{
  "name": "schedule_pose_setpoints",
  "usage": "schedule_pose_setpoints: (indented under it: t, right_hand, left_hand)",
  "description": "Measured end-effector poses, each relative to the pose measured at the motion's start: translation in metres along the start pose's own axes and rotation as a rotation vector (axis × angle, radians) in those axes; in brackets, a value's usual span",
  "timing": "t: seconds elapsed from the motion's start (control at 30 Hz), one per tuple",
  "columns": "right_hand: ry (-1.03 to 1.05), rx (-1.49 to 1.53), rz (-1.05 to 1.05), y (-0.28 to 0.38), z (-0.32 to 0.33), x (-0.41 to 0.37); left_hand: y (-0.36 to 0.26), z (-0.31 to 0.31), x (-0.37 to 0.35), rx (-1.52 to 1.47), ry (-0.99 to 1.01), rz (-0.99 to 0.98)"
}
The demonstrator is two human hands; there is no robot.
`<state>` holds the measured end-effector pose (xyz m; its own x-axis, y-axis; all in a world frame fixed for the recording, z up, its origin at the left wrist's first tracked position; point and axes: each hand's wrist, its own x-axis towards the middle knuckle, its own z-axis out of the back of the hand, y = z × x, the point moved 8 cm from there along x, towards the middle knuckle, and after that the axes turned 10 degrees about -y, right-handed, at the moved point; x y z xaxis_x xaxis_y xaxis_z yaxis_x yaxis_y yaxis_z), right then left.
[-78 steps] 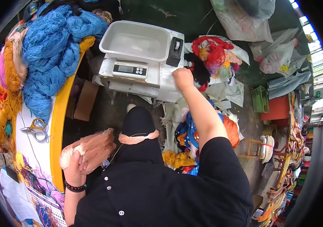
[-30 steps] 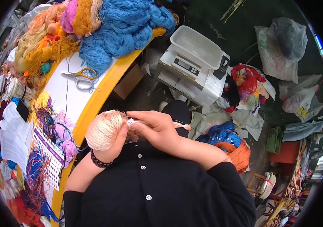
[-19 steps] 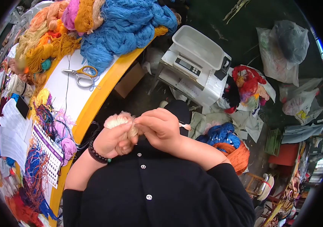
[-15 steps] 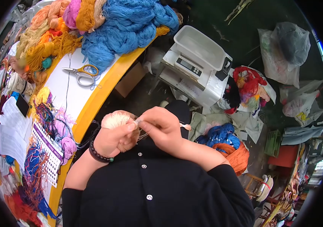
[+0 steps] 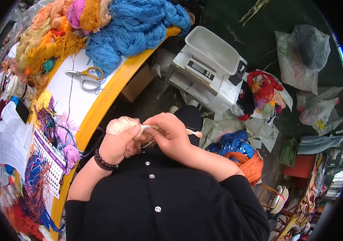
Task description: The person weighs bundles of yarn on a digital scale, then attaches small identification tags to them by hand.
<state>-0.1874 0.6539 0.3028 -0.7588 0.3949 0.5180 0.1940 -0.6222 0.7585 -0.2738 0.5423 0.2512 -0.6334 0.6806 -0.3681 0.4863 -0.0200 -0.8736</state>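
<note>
My left hand [image 5: 117, 145] grips a pale peach yarn bundle [image 5: 120, 125] close to my chest. My right hand [image 5: 170, 134] pinches the same bundle where it narrows, and the thin twisted tail sticks out to the right of my fist. A small white tag sits between the two hands at the pinched spot. Both hands touch each other over my black buttoned shirt. A dark bead bracelet circles my left wrist.
A yellow-edged white table [image 5: 95, 110] at left carries scissors [image 5: 85, 76], blue yarn [image 5: 133, 28], orange and pink skeins, a colour card [image 5: 51, 160] and papers. A white scale with tray [image 5: 209, 66] stands ahead. Yarn bags [image 5: 262, 90] and plastic sacks lie on the floor at right.
Earlier my right hand reached to the scale while the left held the loose bundle. Since then both hands came together, and the bundle has been squeezed smaller and turned in my left hand.
</note>
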Motion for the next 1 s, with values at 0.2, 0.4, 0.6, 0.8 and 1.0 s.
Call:
schedule_pose_setpoints:
  t: [0.2, 0.4, 0.6, 0.8, 1.0]
  right_hand:
    - [0.084, 0.271, -0.399, -0.022, -0.011, -0.009]
    - [-0.012, -0.077, 0.033, 0.006, 0.002, -0.001]
    - [0.249, 0.893, -0.916, -0.038, -0.039, -0.039]
    - [-0.066, 0.421, -0.988, -0.094, 0.066, -0.035]
    - [-0.623, 0.085, -0.851, -0.118, 0.243, -0.088]
  left_hand:
    - [-0.049, -0.016, -0.024, 0.9, -0.122, -0.978]
    - [0.009, -0.005, -0.003, -0.131, 0.186, 0.162]
    - [-0.033, -0.007, -0.014, 0.578, 0.081, -0.631]
    - [-0.038, 0.019, 0.001, 0.247, 0.005, -0.597]
    - [-0.016, 0.06, 0.016, 0.151, 0.289, 0.046]
